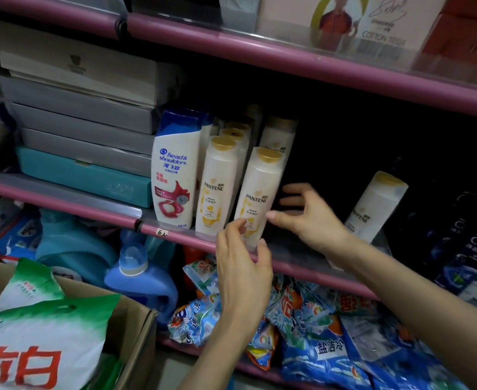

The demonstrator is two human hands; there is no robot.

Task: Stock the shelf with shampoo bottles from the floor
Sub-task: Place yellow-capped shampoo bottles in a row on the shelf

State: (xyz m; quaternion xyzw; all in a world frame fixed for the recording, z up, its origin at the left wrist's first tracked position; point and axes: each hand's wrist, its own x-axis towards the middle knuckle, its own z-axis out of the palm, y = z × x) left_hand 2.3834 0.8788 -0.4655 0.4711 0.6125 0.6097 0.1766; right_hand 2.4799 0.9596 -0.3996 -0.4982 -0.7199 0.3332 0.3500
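Observation:
A white Pantene shampoo bottle point(259, 190) with a gold cap stands tilted at the front of the middle shelf point(175, 231). My left hand point(243, 266) pinches its base between thumb and forefinger. My right hand point(304, 218) is spread beside it, thumb touching the bottle's right side. More Pantene bottles point(217, 181) stand in a row just to its left, behind a Head & Shoulders bottle point(175, 170). Another Pantene bottle point(375, 206) leans alone further right on the same shelf.
Flat boxes point(85, 130) are stacked on the shelf's left part. Dark Clear bottles point(467, 249) stand at the right. Below are blue detergent jugs point(141, 274) and blue bags point(330, 342). A cardboard box point(136, 319) with green-and-white bags sits lower left. A dark gap lies behind my right hand.

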